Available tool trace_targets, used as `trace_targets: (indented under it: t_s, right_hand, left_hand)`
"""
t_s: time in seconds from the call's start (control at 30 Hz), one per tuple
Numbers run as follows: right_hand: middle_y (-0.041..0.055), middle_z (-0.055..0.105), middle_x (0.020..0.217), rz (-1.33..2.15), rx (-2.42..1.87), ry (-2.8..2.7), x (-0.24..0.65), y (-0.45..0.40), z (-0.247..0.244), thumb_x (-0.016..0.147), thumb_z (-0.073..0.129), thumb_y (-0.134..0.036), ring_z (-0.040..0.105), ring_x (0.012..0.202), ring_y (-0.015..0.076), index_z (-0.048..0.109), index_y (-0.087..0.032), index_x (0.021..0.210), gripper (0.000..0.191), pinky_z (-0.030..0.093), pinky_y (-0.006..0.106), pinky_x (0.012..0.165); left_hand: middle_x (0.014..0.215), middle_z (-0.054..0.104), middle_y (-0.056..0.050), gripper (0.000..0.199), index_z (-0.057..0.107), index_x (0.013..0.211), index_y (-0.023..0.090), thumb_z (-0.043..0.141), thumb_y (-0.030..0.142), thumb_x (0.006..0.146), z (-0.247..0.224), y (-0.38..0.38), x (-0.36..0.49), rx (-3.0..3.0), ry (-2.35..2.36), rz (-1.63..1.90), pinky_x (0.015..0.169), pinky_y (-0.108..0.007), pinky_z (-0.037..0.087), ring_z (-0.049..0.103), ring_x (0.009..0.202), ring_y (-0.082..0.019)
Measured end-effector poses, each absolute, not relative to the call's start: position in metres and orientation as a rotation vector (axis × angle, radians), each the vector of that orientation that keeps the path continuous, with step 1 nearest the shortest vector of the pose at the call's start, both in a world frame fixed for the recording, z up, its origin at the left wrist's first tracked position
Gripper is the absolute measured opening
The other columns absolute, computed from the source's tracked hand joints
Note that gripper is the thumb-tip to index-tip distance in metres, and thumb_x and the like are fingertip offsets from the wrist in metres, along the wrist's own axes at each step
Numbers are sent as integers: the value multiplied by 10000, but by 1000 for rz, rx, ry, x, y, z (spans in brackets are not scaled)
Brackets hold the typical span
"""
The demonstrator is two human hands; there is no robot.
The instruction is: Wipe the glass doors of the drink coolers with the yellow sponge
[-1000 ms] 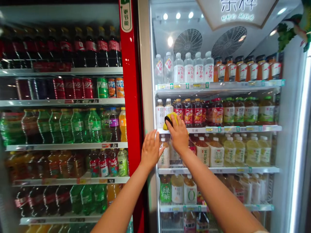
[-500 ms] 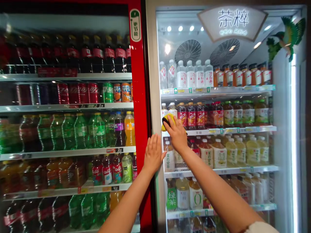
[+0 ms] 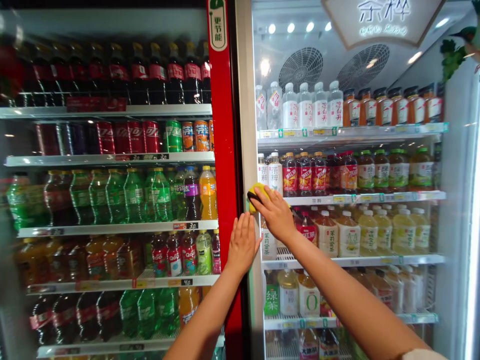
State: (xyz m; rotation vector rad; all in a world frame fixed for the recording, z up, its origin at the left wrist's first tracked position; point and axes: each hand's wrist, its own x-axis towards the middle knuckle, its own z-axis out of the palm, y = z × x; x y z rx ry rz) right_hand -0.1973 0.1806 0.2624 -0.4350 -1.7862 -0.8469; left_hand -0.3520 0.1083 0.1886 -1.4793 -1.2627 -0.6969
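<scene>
A yellow-and-black cleaning cloth (image 3: 258, 189), bunched up, is pressed to the left edge of the right-hand fridge's glass door. My right hand (image 3: 276, 212) grips it, with the fingers bent over its black part. Just below and to the left, my left hand (image 3: 242, 245) lies flat on the pale door frame (image 3: 245, 125), fingers stretched upward and thumb out to the right, holding nothing. Behind the glass, white-labelled bottles (image 3: 275, 170) stand close to the cloth. My right palm and the cloth's underside are hidden.
On the left is a red-framed fridge (image 3: 225, 150) with shelves of cola, green soda bottles (image 3: 134, 192) and cans (image 3: 152, 137). The right fridge has tea bottles on several shelves (image 3: 356, 198), a lit fan-shaped sign (image 3: 382, 25) and a bright light strip at its right side.
My right hand has slid the cloth a little down and left, toward the door frame. My left hand has shifted slightly down the frame. The camera view has moved a little left and down.
</scene>
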Motion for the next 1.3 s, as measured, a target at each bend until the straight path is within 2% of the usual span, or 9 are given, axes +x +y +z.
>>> trace_targets:
  t_s: [0.13,0.37,0.57,0.67,0.87,1.0,1.13,1.23,1.3]
  right_hand:
    - [22,529,1548,-887,-333,-1877,-182,179,236,1015,489,-132,335,1533,202,633,-301,1366,416,318,481,1253]
    - [4,457,1600,-821,-459,-1774,-207,178,274,1020,474,-129,273,1559,217,597,-298,1402,435,284,499,1268]
    - [-1,554,1527,-929,-229,-1905,-204,177,224,1033,529,-217,371,1515,201,661,-276,1303,306,331,464,1251]
    - [-23,566,1515,-920,-234,-1922,-196,179,232,1043,504,-212,401,1498,203,672,-305,1288,311,325,484,1254]
    - [-60,472,1587,-740,-405,-1903,-208,182,284,1050,435,-168,276,1557,184,622,-359,1375,420,259,461,1291]
    - [-36,501,1567,-773,-330,-1969,-205,177,231,1044,482,-198,329,1534,168,622,-343,1372,385,302,443,1273]
    - [-8,605,1475,-777,-231,-1996,-197,171,175,1020,520,-166,437,1474,171,655,-324,1331,374,391,450,1214]
    - [-8,621,1456,-777,-222,-1975,-196,171,183,1012,520,-146,461,1460,188,686,-319,1290,367,400,461,1200]
    - [-5,595,1483,-772,-275,-1941,-196,172,201,1006,529,-145,418,1489,206,678,-327,1304,380,350,499,1228]
  left_hand:
    - [1580,452,-212,732,239,1602,60,529,351,995,175,107,-354,-1497,-1245,-708,1247,-479,339,360,1518,-293]
    - [1559,480,-213,692,287,1580,62,517,356,998,170,107,-355,-1472,-1250,-689,1221,-476,388,377,1509,-298]
    - [1455,580,-195,599,397,1521,91,537,319,985,144,102,-355,-1514,-1264,-713,1198,-497,426,428,1478,-309]
    - [1485,555,-191,638,334,1563,112,526,311,989,146,99,-353,-1545,-1264,-695,1216,-503,401,415,1488,-296]
    - [1604,411,-219,811,84,1635,98,523,333,996,177,95,-350,-1505,-1289,-716,1265,-537,291,304,1542,-305]
    - [1640,333,-234,883,-24,1631,82,530,330,990,157,85,-350,-1493,-1355,-734,1260,-550,290,255,1558,-313]
    - [1644,322,-235,848,5,1627,55,509,297,990,132,78,-349,-1507,-1381,-706,1237,-532,342,253,1555,-322]
    - [1654,294,-238,842,29,1625,45,513,293,983,139,81,-347,-1512,-1397,-704,1249,-542,314,218,1564,-322]
    - [1662,255,-248,867,19,1624,41,530,312,978,151,86,-344,-1485,-1408,-718,1255,-551,295,191,1568,-332]
